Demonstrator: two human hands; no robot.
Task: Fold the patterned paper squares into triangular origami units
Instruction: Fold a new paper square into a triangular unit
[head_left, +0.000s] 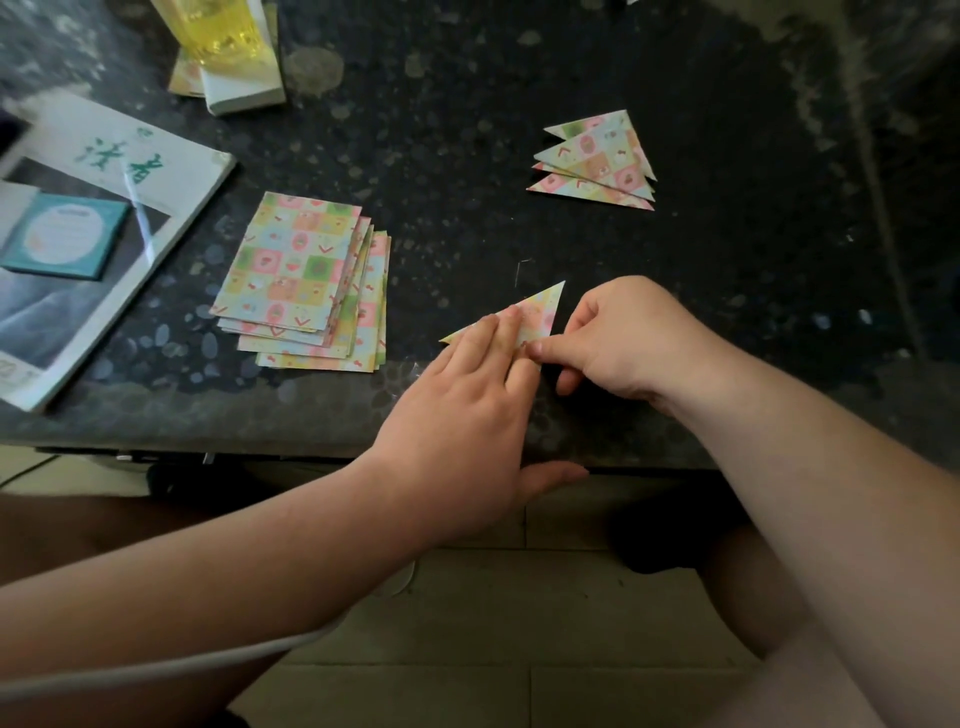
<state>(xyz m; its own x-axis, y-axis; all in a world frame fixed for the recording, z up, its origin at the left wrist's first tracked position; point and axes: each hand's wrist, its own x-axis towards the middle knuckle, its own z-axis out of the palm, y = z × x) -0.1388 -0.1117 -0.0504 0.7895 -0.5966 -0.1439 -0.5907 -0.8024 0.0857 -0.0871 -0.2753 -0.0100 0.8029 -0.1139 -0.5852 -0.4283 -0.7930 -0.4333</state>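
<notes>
I'm mid-crease on one triangle (543, 314) at the frame's centre, near the table's (467, 156) front edge. My left hand (467, 395) lies flat, straight fingers pressing it down; my right hand (623, 343) pinches its lower corner. Next, I judge: sharpen the fold, move it to the finished pile (597, 161) upper right, then draw from the stack (301, 275) centre left.

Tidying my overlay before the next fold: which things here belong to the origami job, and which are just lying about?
Job: triangle being folded, stack of patterned squares, pile of finished triangles.
Lying about: magazine, teal notepad, yellow cup, white box.
</notes>
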